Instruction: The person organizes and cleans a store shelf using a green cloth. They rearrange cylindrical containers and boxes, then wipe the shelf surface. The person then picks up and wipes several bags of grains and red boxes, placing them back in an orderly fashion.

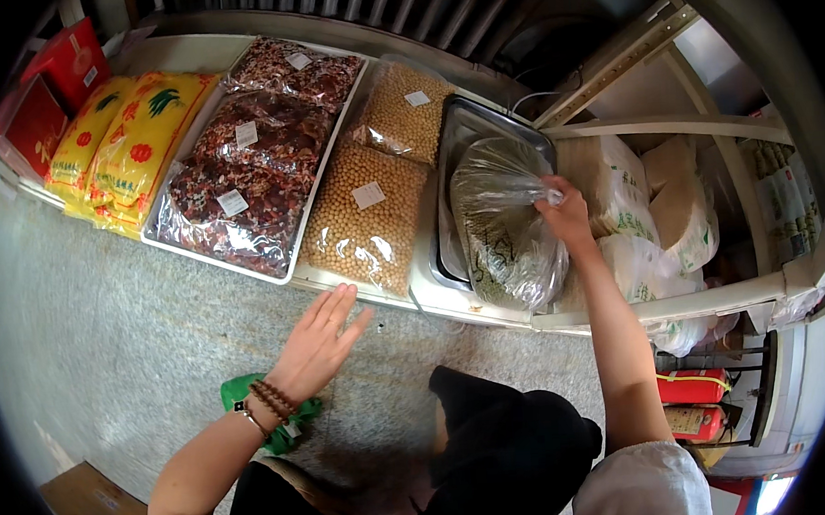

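Observation:
My right hand [564, 209] grips the gathered neck of a clear plastic bag of small green beans [499, 231], which leans over a metal tray [449, 124] on the low shelf. Fingers apart and holding nothing, my left hand [321, 334] is just in front of the shelf edge, near a clear bag of soybeans [364, 218] with a white label. Behind that bag lies another bag of soybeans [407, 105]. To their left, a white tray [299, 261] holds several bags of mixed red and dark grains [232, 205].
Yellow printed bags [143, 146] and red boxes [65, 73] stand at the left. White plastic packages [614, 188] fill a framed rack [678, 308] at the right, above red fire extinguishers [693, 387]. A green bag [278, 439] and a cardboard box [98, 510] are on the floor.

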The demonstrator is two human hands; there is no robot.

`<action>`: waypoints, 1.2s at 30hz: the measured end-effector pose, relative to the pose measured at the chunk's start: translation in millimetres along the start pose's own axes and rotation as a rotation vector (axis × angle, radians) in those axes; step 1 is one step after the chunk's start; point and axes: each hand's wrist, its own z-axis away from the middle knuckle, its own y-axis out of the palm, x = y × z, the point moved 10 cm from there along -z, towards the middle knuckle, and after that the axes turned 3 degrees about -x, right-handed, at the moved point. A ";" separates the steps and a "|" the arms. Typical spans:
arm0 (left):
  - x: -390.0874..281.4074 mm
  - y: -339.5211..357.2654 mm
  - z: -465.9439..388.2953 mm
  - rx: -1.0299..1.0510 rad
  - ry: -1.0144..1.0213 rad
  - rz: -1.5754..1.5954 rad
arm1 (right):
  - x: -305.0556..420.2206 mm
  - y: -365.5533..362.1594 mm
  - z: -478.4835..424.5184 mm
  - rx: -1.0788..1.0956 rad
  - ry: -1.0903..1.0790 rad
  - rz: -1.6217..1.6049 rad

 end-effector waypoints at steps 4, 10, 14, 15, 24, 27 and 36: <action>-2.0 4.6 5.0 0.015 -0.001 0.001 | -29.2 -4.2 -0.1 -0.224 0.224 -0.562; -9.8 1.9 2.8 0.038 0.009 -0.014 | -2.7 -50.4 -16.6 -0.362 0.245 -0.662; -17.7 -10.6 -14.0 0.002 0.029 -0.011 | 12.1 -69.5 -34.0 -0.366 0.161 -0.509; -19.5 -12.8 -15.8 -0.006 0.035 -0.022 | 12.4 -70.2 -37.1 -0.364 0.156 -0.443; -10.1 1.2 1.8 0.004 -0.017 0.041 | 41.2 -74.5 -53.6 -0.449 0.188 -0.315; -9.2 1.9 -2.7 0.003 -0.023 0.040 | 32.9 -69.3 -65.0 -0.533 0.065 -0.229; -8.3 -6.7 2.4 -0.003 -0.024 0.071 | 18.0 14.4 -29.7 -0.047 0.168 -0.030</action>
